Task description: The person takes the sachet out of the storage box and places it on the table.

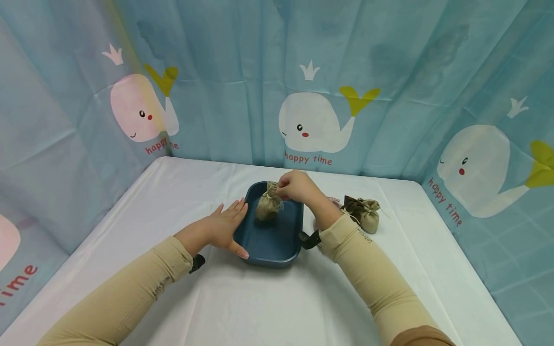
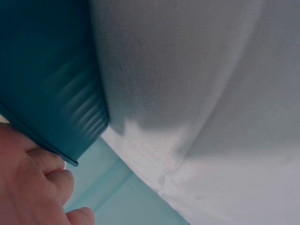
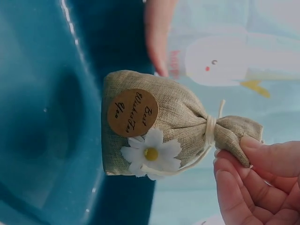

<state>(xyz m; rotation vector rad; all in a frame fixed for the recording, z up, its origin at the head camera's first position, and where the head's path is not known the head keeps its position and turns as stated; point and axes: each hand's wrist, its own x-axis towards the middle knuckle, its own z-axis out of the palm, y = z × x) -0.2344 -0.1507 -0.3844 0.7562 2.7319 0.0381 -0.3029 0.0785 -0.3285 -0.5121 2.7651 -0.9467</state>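
My right hand (image 1: 298, 186) pinches the gathered top of a beige cloth pouch (image 3: 159, 112) between thumb and fingers. Tied with a cord, the pouch carries a round brown label (image 3: 133, 112) and a white fabric daisy (image 3: 152, 153). In the head view it is over the inside of a blue rectangular tray (image 1: 271, 246). With fingers spread, my left hand (image 1: 222, 228) rests against the tray's left rim. The left wrist view shows those fingers (image 2: 58, 183) at the edge of the tray's outer wall.
Right of the tray, partly behind my right forearm, lie another beige pouch (image 1: 370, 218) and a dark brown pouch (image 1: 352, 207). Something pinkish shows beside them. A white cloth (image 1: 242, 307) covers the table. A blue whale-print curtain (image 1: 225, 115) stands behind and at both sides.
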